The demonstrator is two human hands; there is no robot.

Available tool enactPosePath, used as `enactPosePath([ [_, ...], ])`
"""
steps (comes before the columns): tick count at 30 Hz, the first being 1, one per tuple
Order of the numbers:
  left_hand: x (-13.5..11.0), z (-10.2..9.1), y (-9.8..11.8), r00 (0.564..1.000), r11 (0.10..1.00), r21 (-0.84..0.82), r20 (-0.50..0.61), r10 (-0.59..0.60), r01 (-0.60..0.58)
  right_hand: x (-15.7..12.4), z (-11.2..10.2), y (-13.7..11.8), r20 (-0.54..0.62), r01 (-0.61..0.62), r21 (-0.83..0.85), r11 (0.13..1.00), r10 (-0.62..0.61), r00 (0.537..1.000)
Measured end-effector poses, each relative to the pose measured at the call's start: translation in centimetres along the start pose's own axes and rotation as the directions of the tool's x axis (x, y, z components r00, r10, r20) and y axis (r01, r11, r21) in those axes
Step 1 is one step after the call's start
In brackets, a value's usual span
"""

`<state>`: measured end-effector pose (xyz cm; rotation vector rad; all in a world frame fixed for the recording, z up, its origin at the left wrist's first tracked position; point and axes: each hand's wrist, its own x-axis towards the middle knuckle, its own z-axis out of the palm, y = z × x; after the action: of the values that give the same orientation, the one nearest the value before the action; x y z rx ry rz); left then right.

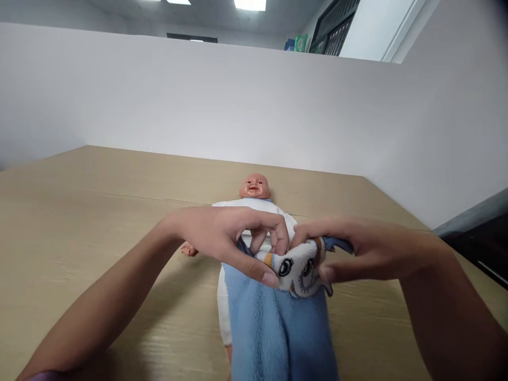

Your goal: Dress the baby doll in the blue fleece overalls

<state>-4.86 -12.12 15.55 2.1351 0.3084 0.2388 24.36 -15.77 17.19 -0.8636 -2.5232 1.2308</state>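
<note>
A blue plush towel (278,328) with a white cartoon face at its top hangs between my hands. My left hand (232,233) pinches the left side of the face part, its thumb in front and its fingers bent behind the upper edge. On the other side, my right hand (357,248) grips the right side of the face part, its thumb near an embroidered eye. Behind the towel a baby doll (254,186) in white clothing lies on its back, head away from me. The towel and my hands hide much of its body. One doll hand (189,248) shows beside my left wrist.
The doll lies on a wide wood-coloured tabletop (79,211) with a seam across it. A white partition wall (198,100) rises behind the table and continues on the right. A dark object (476,254) stands at the right edge.
</note>
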Motion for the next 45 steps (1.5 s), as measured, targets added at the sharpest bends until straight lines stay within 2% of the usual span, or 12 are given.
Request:
enactPosePath([
  [4, 0.5, -2.4, -1.0, 0.991, 0.983, 0.139, 0.042, -0.126, 0.119, 2.4, -1.2, 2.2, -0.117, -0.014, -0.013, 1.0, 0.013, 0.993],
  [12, 1.2, -4.0, -3.5, 0.998, 0.999, 0.033, 0.05, -0.024, 0.022, 3.4, -1.4, 5.4, -0.247, 0.149, 0.169, 0.974, -0.105, 0.963],
  [19, 1.6, -3.9, -4.7, 0.977, 0.996, -0.042, -0.203, 0.063, -0.072, 4.1, -1.5, 6.0, -0.387, 0.146, 0.298, 0.943, -0.021, 0.922],
  [24, 1.7, -3.4, -4.8, 0.923, 0.977, -0.153, -0.377, 0.079, -0.147, 4.0, -2.2, 6.2, -0.132, -0.023, 0.278, 0.96, 0.062, 0.989],
  [27, 1.7, -3.2, -4.5, 0.898, 0.962, -0.206, -0.433, 0.075, -0.18, 3.7, -2.2, 6.2, -0.124, 0.064, 0.263, 0.963, -0.032, 0.992],
  [31, 1.6, -3.5, -4.2, 0.925, 0.962, -0.239, -0.378, 0.037, -0.136, 3.5, -1.4, 6.2, -0.393, 0.317, 0.312, 0.896, -0.182, 0.902],
  [34, 1.6, -3.9, -4.1, 0.974, 0.987, -0.148, -0.225, 0.032, -0.066, 3.6, -0.9, 6.0, -0.493, 0.279, 0.265, 0.923, -0.119, 0.862],
  [37, 1.6, -4.2, -4.0, 0.985, 0.992, -0.016, -0.123, 0.119, -0.122, 3.7, -1.3, 6.3, -0.427, 0.182, 0.202, 0.962, -0.08, 0.9],
  [39, 1.4, -4.2, -4.0, 0.971, 0.982, 0.05, -0.152, 0.186, -0.18, 3.6, -2.0, 7.1, -0.303, 0.115, 0.146, 0.983, -0.066, 0.951],
  [41, 1.2, -4.2, -4.0, 0.953, 0.974, 0.096, -0.208, 0.221, -0.205, 3.3, -2.7, 8.2, -0.262, 0.071, 0.107, 0.992, -0.041, 0.964],
  [43, 1.0, -4.1, -4.1, 0.942, 0.974, 0.106, -0.25, 0.222, -0.201, 3.1, -3.2, 9.3, -0.368, 0.11, 0.143, 0.984, -0.051, 0.929],
  [45, 1.0, -4.1, -4.2, 0.93, 0.972, 0.099, -0.285, 0.231, -0.211, 3.0, -3.5, 10.0, -0.539, 0.283, 0.238, 0.929, -0.117, 0.834],
])
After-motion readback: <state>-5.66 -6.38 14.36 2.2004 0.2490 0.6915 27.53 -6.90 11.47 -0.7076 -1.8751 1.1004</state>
